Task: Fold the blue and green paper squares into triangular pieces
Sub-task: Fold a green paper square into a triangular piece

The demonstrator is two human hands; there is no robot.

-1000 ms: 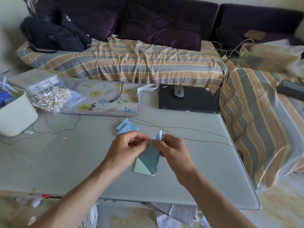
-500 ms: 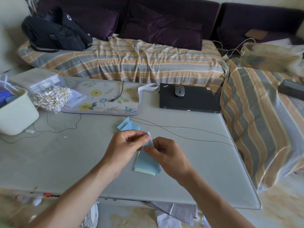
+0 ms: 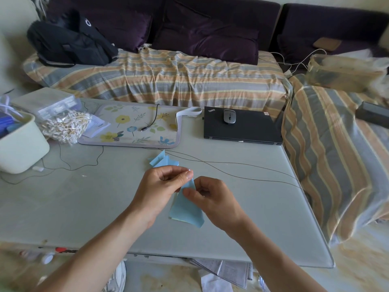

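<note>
A blue paper piece with a pale green sheet showing at its lower left edge is held just above the grey table. My left hand pinches its narrow top tip between thumb and fingers. My right hand pinches the paper's right side a little lower, thumb on top. Several folded blue pieces lie on the table just beyond my left hand.
A floral mat with a cable end, a closed black laptop carrying a mouse, a cream bin and a bag of cotton swabs sit at the back. Thin wires cross the table. A striped sofa lies behind.
The raised blue tip on the right has been folded down over the paper, making it narrower at the top. My right hand moved down along the paper's right side; my left stays at the tip.
</note>
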